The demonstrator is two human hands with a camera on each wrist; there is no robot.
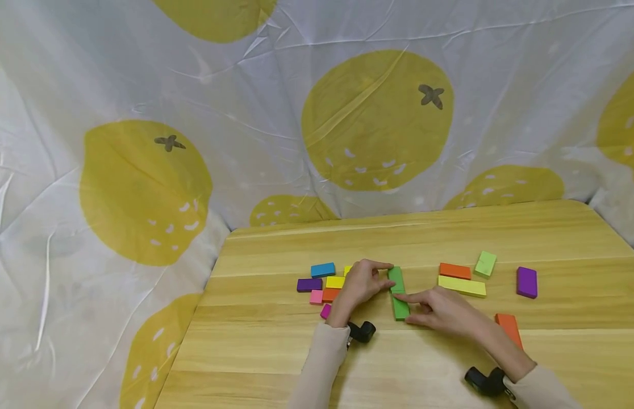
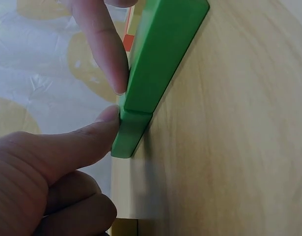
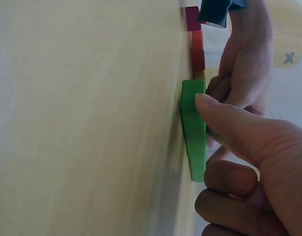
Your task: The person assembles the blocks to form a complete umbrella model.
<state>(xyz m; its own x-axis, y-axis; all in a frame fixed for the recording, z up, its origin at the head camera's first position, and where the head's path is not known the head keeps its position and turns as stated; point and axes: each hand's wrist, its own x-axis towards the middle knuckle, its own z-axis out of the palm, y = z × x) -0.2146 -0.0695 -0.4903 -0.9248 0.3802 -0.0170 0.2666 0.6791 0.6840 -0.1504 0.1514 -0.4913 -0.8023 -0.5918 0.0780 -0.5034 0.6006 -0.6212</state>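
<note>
Two green blocks lie end to end on the table, the far one (image 1: 396, 278) and the near one (image 1: 401, 308), their short ends meeting. The left hand (image 1: 364, 282) pinches the far block between thumb and index finger. At the near block, the right hand (image 1: 445, 309) has thumb and index finger on its two ends. The left wrist view shows the seam between the green blocks (image 2: 163, 54), with the left thumb near it. In the right wrist view the right thumb touches the near end of the green block (image 3: 192, 120).
Left of the hands lie blue (image 1: 323, 270), dark purple (image 1: 309, 285), yellow (image 1: 335, 282), orange and pink blocks. On the right are orange (image 1: 455, 271), long yellow (image 1: 462, 286), light green (image 1: 485, 264) and purple (image 1: 526, 282) blocks, plus another orange one (image 1: 509, 330) by the right forearm.
</note>
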